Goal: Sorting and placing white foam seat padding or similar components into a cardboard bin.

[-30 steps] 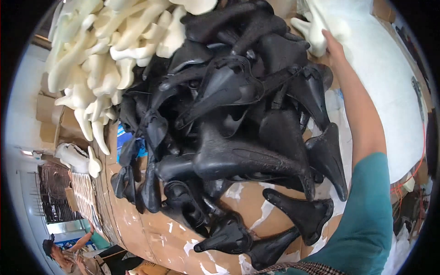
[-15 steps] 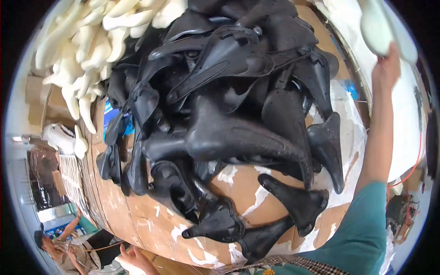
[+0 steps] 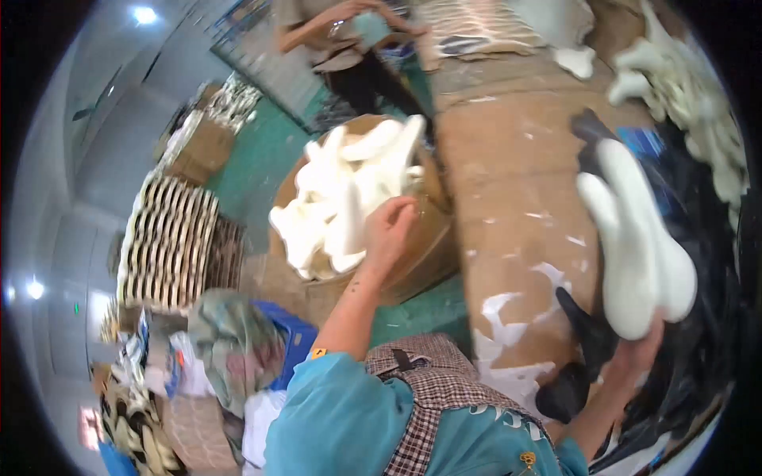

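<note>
My right hand point(image 3: 639, 353) is closed around the broad lower ends of two smooth white saddle-shaped pads point(image 3: 635, 254). They are held side by side, narrow ends pointing away, above a pile of black saddle-shaped pieces point(image 3: 710, 262). My left hand point(image 3: 390, 226) is over the near right side of a round-looking cardboard box point(image 3: 432, 246), close to the white pads point(image 3: 357, 178) heaped in it. Its fingers look bent but are blurred, and I cannot tell whether they touch a pad or the box.
A cardboard-covered table point(image 3: 524, 190) runs along the right. More white pieces point(image 3: 675, 75) lie at its far right. Beyond the box stands another person point(image 3: 349, 47). Stacked slatted trays point(image 3: 171, 242), a blue crate point(image 3: 294, 333) and a draped cloth point(image 3: 234, 341) are at left.
The view has swung left, bringing the box into sight. My right hand has carried white pads from the far right to over the black pile. My left hand has reached to the box.
</note>
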Demonstrator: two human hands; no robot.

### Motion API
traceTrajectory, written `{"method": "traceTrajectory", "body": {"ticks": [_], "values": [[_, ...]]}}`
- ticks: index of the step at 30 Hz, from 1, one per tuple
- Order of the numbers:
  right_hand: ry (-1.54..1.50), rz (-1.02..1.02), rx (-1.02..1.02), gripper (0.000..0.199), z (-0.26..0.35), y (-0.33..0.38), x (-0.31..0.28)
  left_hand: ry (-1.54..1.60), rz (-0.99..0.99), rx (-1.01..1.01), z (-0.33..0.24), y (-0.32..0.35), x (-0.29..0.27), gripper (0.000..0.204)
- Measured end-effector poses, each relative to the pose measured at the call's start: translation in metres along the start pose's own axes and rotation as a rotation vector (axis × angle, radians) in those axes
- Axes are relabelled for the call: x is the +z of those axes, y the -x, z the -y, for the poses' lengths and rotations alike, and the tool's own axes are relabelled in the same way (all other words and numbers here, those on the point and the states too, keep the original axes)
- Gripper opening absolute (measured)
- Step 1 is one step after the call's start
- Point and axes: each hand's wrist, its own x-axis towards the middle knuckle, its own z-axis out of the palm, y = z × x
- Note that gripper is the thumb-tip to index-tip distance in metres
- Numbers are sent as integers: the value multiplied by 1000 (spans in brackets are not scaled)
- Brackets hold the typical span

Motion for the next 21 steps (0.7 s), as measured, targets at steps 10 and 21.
{"method": "traceTrajectory", "body": {"ticks": [10, 21], "values": [[-102, 628, 568, 44, -246, 149, 373, -24, -1059, -330, 101, 248, -424, 21], [547, 320, 133, 63, -409, 196, 425, 258, -1926, -744, 197, 534, -612, 31]]}}
